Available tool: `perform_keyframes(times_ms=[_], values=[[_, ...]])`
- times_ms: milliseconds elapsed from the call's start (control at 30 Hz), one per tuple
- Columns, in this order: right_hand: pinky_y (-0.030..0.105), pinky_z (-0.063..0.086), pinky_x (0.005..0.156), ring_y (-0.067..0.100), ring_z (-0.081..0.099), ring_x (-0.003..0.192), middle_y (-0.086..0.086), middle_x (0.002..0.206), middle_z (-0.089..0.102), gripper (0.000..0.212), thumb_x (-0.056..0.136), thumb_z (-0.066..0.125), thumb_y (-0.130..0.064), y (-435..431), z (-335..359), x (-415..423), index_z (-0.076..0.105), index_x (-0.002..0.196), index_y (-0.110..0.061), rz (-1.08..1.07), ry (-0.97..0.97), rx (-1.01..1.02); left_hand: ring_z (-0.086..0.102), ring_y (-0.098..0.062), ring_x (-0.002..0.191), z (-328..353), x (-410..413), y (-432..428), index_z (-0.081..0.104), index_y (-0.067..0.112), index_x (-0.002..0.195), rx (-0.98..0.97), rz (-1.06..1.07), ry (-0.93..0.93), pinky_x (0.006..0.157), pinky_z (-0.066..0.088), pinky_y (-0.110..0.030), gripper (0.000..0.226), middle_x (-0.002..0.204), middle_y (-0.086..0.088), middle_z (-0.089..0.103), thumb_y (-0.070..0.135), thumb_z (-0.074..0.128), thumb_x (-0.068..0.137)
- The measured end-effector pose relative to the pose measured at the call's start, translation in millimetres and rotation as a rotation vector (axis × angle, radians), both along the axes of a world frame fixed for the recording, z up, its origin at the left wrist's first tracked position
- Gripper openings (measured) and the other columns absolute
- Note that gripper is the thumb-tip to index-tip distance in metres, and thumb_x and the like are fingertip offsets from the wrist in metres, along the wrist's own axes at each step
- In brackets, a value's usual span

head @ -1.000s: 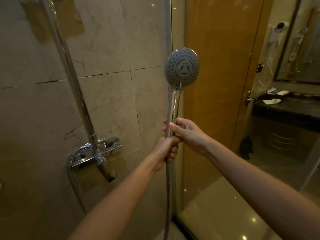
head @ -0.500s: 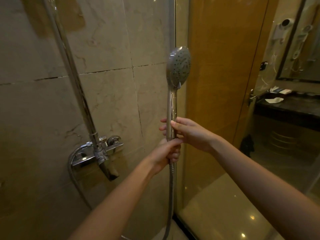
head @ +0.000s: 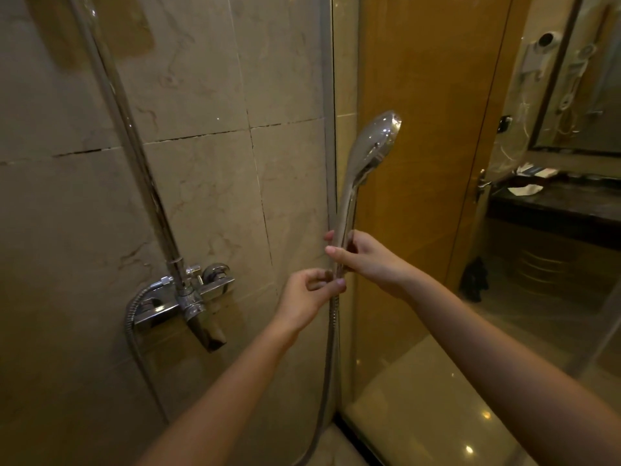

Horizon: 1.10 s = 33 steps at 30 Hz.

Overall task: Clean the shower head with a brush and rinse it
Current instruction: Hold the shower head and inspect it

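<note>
- Your right hand (head: 369, 260) grasps the shower head (head: 373, 153) by the lower handle, fingers wrapped round it. The head stands upright in front of you, between the tiled wall (head: 201, 196) and the glass partition (head: 420, 331).
- Your left hand (head: 305, 294) sits just below, thumb and forefinger pinching the top of the hose (head: 331, 348) where it joins the handle. That likely steadies the joint so the head can twist without the hose kinking.
- The chrome back and edge face you, and the spray face points away to the right, so the nozzles are out of your sight.
- The hose hangs slack beneath your hands and loops back to the mixer tap (head: 188, 297) on the wall.
- No brush is in view and no water runs, so I judge scrubbing and rinsing both lie ahead. One hand must let go to fetch the brush.
</note>
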State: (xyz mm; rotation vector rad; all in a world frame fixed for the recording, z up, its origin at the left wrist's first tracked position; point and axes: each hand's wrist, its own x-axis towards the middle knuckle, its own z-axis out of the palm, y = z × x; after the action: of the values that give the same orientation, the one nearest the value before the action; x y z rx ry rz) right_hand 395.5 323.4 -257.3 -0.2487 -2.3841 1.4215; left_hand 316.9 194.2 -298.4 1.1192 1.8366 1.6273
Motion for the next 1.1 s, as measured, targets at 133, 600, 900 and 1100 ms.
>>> perform_keyframes(times_ms=[133, 600, 900, 1100], values=[[0.034, 0.046, 0.102, 0.016, 0.054, 0.118, -0.002, 0.13, 0.05, 0.047, 0.093, 0.056, -0.029, 2, 16, 12, 0.043, 0.133, -0.008, 0.138, -0.115, -0.004, 0.068, -0.007, 0.095, -1, -1, -5, 0.066, 0.004, 0.105, 0.027, -0.118, 0.022, 0.082, 0.049, -0.012, 0.025, 0.1, -0.003, 0.073, 0.021, 0.057, 0.089], [0.023, 0.052, 0.07, 0.011, 0.059, 0.085, 0.002, 0.1, 0.058, 0.062, 0.082, 0.073, -0.019, -14, 14, 22, 0.04, 0.134, -0.011, -0.329, 0.13, 0.025, 0.069, -0.008, 0.081, -4, 11, 10, 0.065, 0.015, 0.089, 0.153, 0.016, -0.099, 0.066, 0.05, -0.011, 0.007, 0.09, -0.004, 0.072, 0.017, 0.067, 0.082], [0.039, 0.052, 0.094, 0.023, 0.062, 0.114, 0.009, 0.122, 0.064, 0.032, 0.097, 0.048, -0.007, -13, 14, 27, 0.049, 0.128, -0.005, -0.19, 0.208, -0.403, 0.069, -0.012, 0.084, 3, 13, 20, 0.066, 0.014, 0.09, 0.15, 0.034, -0.088, 0.069, 0.052, -0.015, 0.009, 0.092, -0.007, 0.072, 0.015, 0.068, 0.081], [0.044, 0.045, 0.104, 0.023, 0.042, 0.132, 0.005, 0.144, 0.042, 0.075, 0.084, 0.069, -0.036, -20, 10, 12, 0.03, 0.146, -0.02, -0.361, 0.212, -0.217, 0.069, 0.0, 0.074, 14, 17, 31, 0.065, 0.012, 0.088, 0.166, 0.115, -0.077, 0.063, 0.051, -0.01, 0.008, 0.084, 0.0, 0.07, 0.011, 0.067, 0.081]])
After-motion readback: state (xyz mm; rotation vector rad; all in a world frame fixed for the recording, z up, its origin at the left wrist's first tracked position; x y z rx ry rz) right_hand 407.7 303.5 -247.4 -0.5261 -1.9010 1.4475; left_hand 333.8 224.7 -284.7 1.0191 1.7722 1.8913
